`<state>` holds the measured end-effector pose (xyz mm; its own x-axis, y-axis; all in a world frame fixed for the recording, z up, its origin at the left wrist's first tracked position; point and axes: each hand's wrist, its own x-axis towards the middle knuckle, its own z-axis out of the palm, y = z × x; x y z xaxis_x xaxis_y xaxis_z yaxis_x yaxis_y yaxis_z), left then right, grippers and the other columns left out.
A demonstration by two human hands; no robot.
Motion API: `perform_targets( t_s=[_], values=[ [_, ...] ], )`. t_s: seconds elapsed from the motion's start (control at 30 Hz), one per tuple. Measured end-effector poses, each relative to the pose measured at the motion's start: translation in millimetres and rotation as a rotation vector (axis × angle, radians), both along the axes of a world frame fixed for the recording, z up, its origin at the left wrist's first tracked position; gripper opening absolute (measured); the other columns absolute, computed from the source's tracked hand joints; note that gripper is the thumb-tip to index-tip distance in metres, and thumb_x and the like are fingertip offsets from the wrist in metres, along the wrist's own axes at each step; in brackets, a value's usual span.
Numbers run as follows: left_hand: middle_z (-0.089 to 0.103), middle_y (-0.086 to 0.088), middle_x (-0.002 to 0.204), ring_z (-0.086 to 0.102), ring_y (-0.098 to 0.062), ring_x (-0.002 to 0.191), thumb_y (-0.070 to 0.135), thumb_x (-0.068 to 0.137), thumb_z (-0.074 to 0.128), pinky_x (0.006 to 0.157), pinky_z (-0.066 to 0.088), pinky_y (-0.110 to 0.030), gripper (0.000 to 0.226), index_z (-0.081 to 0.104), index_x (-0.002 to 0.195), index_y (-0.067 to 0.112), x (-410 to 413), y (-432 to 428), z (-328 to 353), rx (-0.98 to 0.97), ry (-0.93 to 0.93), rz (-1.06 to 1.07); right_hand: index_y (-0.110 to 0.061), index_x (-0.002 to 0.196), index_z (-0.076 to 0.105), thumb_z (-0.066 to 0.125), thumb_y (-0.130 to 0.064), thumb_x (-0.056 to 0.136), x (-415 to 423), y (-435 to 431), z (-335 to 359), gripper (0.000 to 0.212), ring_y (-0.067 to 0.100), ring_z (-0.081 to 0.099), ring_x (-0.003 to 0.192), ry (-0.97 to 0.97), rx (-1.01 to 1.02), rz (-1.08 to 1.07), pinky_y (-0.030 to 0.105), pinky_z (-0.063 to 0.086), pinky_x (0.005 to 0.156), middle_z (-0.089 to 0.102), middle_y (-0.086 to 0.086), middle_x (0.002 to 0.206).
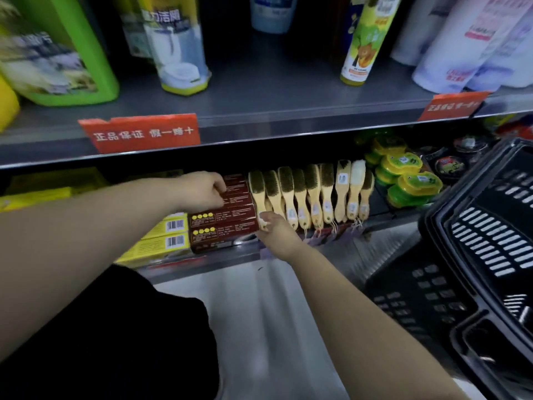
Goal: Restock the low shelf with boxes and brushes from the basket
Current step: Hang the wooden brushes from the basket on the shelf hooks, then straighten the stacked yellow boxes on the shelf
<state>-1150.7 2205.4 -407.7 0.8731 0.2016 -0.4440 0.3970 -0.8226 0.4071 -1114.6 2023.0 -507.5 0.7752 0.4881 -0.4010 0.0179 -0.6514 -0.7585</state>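
— What do the hands hold?
— The left hand (203, 192) curls closed on the top of the dark red boxes (227, 223); the right hand (277, 230) pinches the stack's right end, at the low shelf (202, 264) front.
— Around them?
— Yellow boxes (164, 238) at nine o'clock, wooden brushes (314, 194) at three, handles toward us; the black basket (476, 255) beyond. The boxes' long axis runs nine to three.

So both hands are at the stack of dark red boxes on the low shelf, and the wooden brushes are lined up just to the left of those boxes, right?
Not quite. The head view shows the wooden brushes lined up to the right of the dark red boxes, not the left; yellow boxes sit on the left. The rest holds: the left hand is on top of the stack and the right hand at its lower right corner.
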Motion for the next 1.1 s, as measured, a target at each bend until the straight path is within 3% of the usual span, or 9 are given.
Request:
perform_targets(
  t_s=[0.07, 0.13, 0.23, 0.33, 0.43, 0.6, 0.77, 0.9, 1.1],
  values=[
    [0.062, 0.001, 0.102, 0.057, -0.015, 0.084, 0.023, 0.087, 0.062, 0.067, 0.045, -0.022, 0.034, 0.055, 0.12, 0.015, 0.1, 19.7, -2.3, 0.022, 0.079, -0.127, -0.016, 0.134, 0.044, 0.053, -0.015, 0.094, 1.9, 14.6, -3.5, 0.042, 0.02, 0.052, 0.113, -0.039, 0.021, -0.016, 0.029, 0.044, 0.084, 0.048, 0.006, 0.137],
    [0.062, 0.003, 0.108, 0.055, -0.012, 0.086, 0.026, 0.088, 0.063, 0.066, 0.044, -0.019, 0.037, 0.053, 0.122, 0.018, -5.8, 29.3, -18.8, 0.027, 0.145, -0.242, -0.018, 0.129, 0.048, 0.054, -0.014, 0.093, 4.4, 28.3, -9.0, 0.037, 0.023, 0.043, 0.128, -0.082, 0.032, -0.016, 0.033, 0.041, 0.099, 0.048, 0.006, 0.137],
    [0.048, 0.002, 0.136, 0.049, -0.016, 0.116, 0.033, 0.087, 0.064, 0.091, 0.039, -0.02, 0.054, 0.043, 0.135, 0.022, -18.1, 34.3, -59.3, 0.078, 0.111, -0.367, -0.013, 0.12, 0.054, 0.056, -0.009, 0.089, 3.0, 44.3, -19.8, 0.031, 0.027, 0.047, 0.124, -0.194, 0.046, -0.004, 0.047, 0.032, 0.109, 0.058, 0.007, 0.122],
    [0.022, 0.001, 0.155, 0.022, -0.017, 0.141, 0.043, 0.082, 0.067, 0.112, 0.016, -0.023, 0.086, 0.02, 0.149, 0.019, -29.1, 34.5, -96.5, 0.154, -0.025, -0.382, -0.015, 0.123, 0.051, 0.058, -0.003, 0.086, -2.5, 48.4, -29.4, 0.04, 0.025, 0.045, 0.124, -0.211, 0.113, -0.114, 0.045, 0.039, 0.105, 0.054, 0.006, 0.124],
    [0.002, 0.002, 0.16, 0.004, -0.014, 0.146, 0.048, 0.082, 0.063, 0.114, -0.003, -0.025, 0.096, 0.004, 0.151, 0.018, -38.1, 35.3, -122.9, 0.206, -0.094, -0.328, -0.02, 0.13, 0.047, 0.06, -0.004, 0.086, -7.0, 44.1, -37.5, 0.049, 0.019, 0.048, 0.122, -0.194, 0.103, -0.139, 0.042, 0.043, 0.103, 0.049, 0.003, 0.13],
    [0.008, 0.004, 0.159, 0.009, -0.011, 0.145, 0.042, 0.088, 0.058, 0.111, -0.007, -0.022, 0.082, 0.012, 0.151, 0.02, -45.9, 38.4, -146.8, 0.221, -0.26, -0.264, -0.016, 0.134, 0.043, 0.063, -0.014, 0.086, 0.7, 50.9, -39.5, 0.052, 0.016, 0.042, 0.121, -0.421, -0.046, -0.049, 0.02, 0.032, 0.101, 0.042, 0.002, 0.131],
    [0.012, 0.005, 0.159, 0.009, -0.011, 0.145, 0.047, 0.082, 0.063, 0.107, -0.014, -0.022, 0.086, 0.016, 0.15, 0.023, -45.0, 44.5, -150.5, 0.22, -0.312, -0.235, -0.022, 0.14, 0.039, 0.058, -0.026, 0.089, 42.0, 102.8, -32.6, 0.055, 0.026, 0.028, 0.135, -0.605, -0.133, 0.245, 0.036, 0.024, 0.112, 0.031, 0.007, 0.147],
    [0.001, 0.004, 0.16, -0.004, -0.015, 0.146, 0.063, 0.075, 0.061, 0.11, -0.016, -0.031, 0.103, 0.003, 0.151, 0.024, -49.6, 55.0, -152.2, 0.247, -0.286, -0.146, -0.039, 0.147, 0.017, 0.047, -0.051, 0.091, 77.1, 143.9, -41.4, 0.065, 0.035, 0.009, 0.142, -0.581, -0.422, 0.393, 0.046, 0.01, 0.115, 0.009, 0.003, 0.158],
    [0.001, 0.004, 0.16, -0.003, -0.017, 0.146, 0.073, 0.073, 0.051, 0.116, -0.007, -0.038, 0.103, 0.004, 0.151, 0.027, -58.8, 62.4, -155.0, 0.223, -0.276, -0.08, -0.042, 0.146, 0.016, 0.037, -0.06, 0.091, 76.9, 144.6, -59.7, 0.062, 0.033, 0.011, 0.141, -0.604, -0.461, 0.436, 0.047, 0.011, 0.113, 0.016, 0.001, 0.157]
  ],
)
